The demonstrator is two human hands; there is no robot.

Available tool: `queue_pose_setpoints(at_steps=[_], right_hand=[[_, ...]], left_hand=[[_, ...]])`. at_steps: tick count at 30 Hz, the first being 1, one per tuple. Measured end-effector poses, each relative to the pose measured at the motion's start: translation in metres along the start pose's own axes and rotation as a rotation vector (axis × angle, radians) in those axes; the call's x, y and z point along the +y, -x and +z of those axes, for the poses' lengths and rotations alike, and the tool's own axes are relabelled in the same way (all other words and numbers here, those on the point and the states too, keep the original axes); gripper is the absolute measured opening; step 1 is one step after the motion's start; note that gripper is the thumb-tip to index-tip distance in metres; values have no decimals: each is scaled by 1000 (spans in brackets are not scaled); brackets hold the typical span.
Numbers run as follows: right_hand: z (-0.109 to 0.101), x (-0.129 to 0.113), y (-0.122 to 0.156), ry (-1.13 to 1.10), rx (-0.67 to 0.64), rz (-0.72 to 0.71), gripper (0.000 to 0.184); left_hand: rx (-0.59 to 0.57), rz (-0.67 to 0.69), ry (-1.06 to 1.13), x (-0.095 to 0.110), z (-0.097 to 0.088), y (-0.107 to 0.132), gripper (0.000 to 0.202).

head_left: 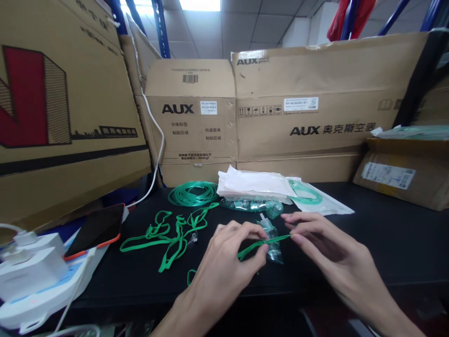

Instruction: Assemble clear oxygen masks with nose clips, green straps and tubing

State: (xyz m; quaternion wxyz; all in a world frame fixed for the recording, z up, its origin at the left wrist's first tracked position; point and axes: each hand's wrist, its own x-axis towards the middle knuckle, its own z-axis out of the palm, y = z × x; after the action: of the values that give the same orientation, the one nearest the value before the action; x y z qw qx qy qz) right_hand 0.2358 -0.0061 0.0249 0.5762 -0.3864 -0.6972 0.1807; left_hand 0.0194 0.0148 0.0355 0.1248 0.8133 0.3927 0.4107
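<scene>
A green elastic strap (251, 248) runs between my two hands near the table's front. My left hand (235, 252) pinches it between thumb and fingertips, and a loop of it hangs below the palm. At its right end, the thumb and fingers of my right hand (329, 248) are closed on the strap. Just behind it lies a clear plastic piece with a white tip (269, 225), partly covered by the left fingers. To the left, several green straps (178, 238) lie in a loose tangle on the black table (140, 290).
Coiled green tubing (192, 193) lies at the back beside white packets (256, 182) and clear green-tinted plastic parts (249, 204). At left are a phone (98, 229) and a power strip (45, 295). Cardboard boxes (301, 140) wall the back; an open carton (403, 173) stands right.
</scene>
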Motion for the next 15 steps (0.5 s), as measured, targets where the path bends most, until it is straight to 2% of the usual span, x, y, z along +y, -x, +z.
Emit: queue_pose_setpoints(at_steps=[7, 11, 15], right_hand=[[-11, -6, -2, 50, 96, -30, 7], [-15, -7, -3, 57, 23, -52, 8], [-9, 1, -4, -42, 2, 165, 24]], left_hand=[[29, 22, -17, -5, -3, -1, 21], [9, 14, 18, -3, -6, -1, 21], [-40, 20, 55, 0, -6, 1, 27]])
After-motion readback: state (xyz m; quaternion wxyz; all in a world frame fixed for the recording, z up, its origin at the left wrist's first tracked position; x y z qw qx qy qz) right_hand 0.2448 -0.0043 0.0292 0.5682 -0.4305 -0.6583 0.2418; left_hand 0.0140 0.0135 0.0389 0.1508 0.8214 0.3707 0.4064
